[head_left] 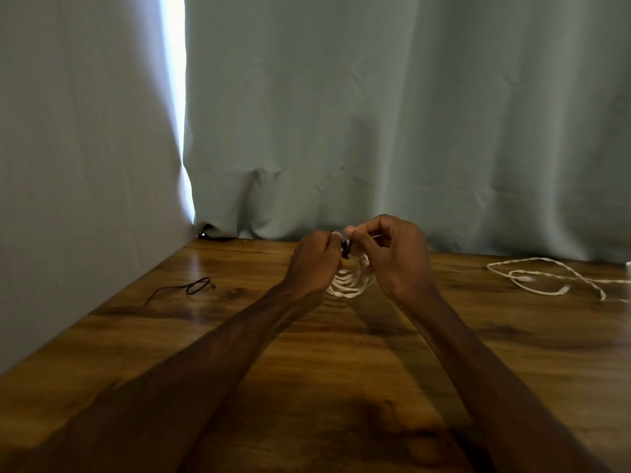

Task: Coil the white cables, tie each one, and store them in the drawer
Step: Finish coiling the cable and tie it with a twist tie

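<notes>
Hands meet over the middle of the wooden tabletop (341, 353), fingers curled in toward each other. The left hand (312, 264) is closed around the near-left side of a coiled white cable (348, 285), and the right hand (392, 254) pinches with thumb and forefinger at the top of the same coil, where a small black tie (345, 249) sits between the two sets of fingertips. Whether that tie is already cinched or only being wrapped cannot be told; it is too small and partly covered.

The coil hangs just below and between both hands, its loops stacked roughly flat and sagging toward the table, so the bundle's opening faces up at the fingers. Judging from this, the tying step on this cable is under way, and both hands are equally near it.

Out to the right of the right hand, well apart, a second white cable (546, 278) lies loose and uncoiled on the table, its length running mostly left to right; the right hand is the nearer one for reaching it. Off to the left of the left hand lies a thin black cord (194, 287), also well apart. Behind everything hangs a grey-green curtain (375, 114). No drawer is visible.
</notes>
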A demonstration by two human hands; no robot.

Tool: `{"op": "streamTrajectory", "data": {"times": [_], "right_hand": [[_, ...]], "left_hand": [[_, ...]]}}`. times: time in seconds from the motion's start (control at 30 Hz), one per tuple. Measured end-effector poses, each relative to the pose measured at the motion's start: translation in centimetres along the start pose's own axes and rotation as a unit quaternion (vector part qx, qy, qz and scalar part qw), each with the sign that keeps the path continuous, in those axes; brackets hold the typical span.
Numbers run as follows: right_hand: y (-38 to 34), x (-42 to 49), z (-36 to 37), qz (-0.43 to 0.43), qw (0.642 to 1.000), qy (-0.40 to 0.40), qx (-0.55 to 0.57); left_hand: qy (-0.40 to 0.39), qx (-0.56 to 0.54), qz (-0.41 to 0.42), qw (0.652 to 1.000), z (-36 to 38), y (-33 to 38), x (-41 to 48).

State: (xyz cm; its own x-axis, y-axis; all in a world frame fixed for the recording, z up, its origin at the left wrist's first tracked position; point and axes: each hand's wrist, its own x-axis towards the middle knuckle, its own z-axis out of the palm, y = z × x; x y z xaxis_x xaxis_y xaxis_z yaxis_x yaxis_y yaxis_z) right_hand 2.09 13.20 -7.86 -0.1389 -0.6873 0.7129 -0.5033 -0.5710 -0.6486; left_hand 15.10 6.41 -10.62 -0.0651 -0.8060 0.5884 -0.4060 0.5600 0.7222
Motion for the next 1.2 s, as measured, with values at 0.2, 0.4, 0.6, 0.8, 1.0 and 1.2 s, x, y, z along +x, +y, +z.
{"op": "streamTrajectory", "data": {"times": [0.2, 0.4, 0.6, 0.8, 1.0, 1.2], "right_hand": [[0.0, 0.1, -0.1, 0.006, 0.998, -0.038, 0.039], [-0.1, 0.3, -0.3, 0.053, 0.990, -0.067, 0.112], [-0.2, 0.3, -0.6, 0.124, 0.976, -0.034, 0.175], [-0.6, 0.3, -1.0, 0.117, 0.976, -0.027, 0.184], [-1.1, 0.2, -1.5, 0.116, 0.974, -0.051, 0.189], [-1.1, 0.3, -1.1, 0.081, 0.989, -0.015, 0.125]], "left_hand": [[0.016, -0.038, -0.002, 0.999, -0.4, 0.6, -0.3], [0.049, -0.066, -0.028, 0.996, -0.3, 0.6, 0.1], [0.038, -0.098, -0.014, 0.994, -0.1, 0.6, -0.3], [0.031, 0.034, 0.059, 0.997, -0.7, 1.5, -0.5], [0.019, 0.097, 0.079, 0.992, -1.3, 1.3, -0.2], [-0.021, 0.089, 0.106, 0.990, -1.6, 1.6, -0.3]]}}
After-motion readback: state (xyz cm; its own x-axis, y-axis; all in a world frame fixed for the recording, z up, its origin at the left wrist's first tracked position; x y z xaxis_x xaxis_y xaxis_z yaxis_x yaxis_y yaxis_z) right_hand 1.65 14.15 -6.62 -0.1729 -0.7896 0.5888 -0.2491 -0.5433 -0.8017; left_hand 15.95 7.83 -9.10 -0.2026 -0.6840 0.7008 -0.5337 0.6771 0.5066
